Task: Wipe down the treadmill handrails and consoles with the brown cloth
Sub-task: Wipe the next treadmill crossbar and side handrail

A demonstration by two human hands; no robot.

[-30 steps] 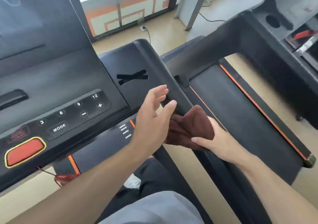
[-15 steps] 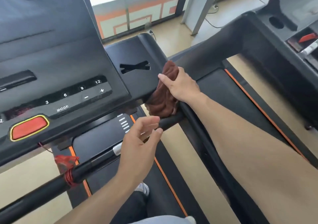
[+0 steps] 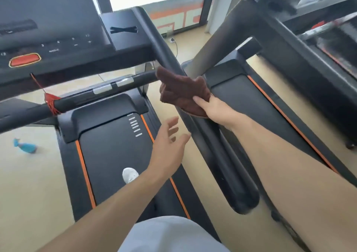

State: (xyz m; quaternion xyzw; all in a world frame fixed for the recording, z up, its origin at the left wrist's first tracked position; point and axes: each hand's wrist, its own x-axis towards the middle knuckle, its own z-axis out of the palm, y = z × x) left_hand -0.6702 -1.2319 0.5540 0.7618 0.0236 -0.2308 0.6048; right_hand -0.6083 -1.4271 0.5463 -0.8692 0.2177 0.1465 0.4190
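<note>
The right hand gripped the brown cloth, bunched over the black handrail beside the console. The left hand hovered just left of the rail, fingers spread, holding nothing.

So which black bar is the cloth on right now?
The side handrail running toward the camera, where the right hand presses the brown cloth; the crossbar with red cord is untouched.

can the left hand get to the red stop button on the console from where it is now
Probably yes. The left hand is open, holds nothing and hovers over the belt. The crossbar lies between it and the red stop button, so it would likely have to pass over that bar; nothing else seems to block it.
</note>
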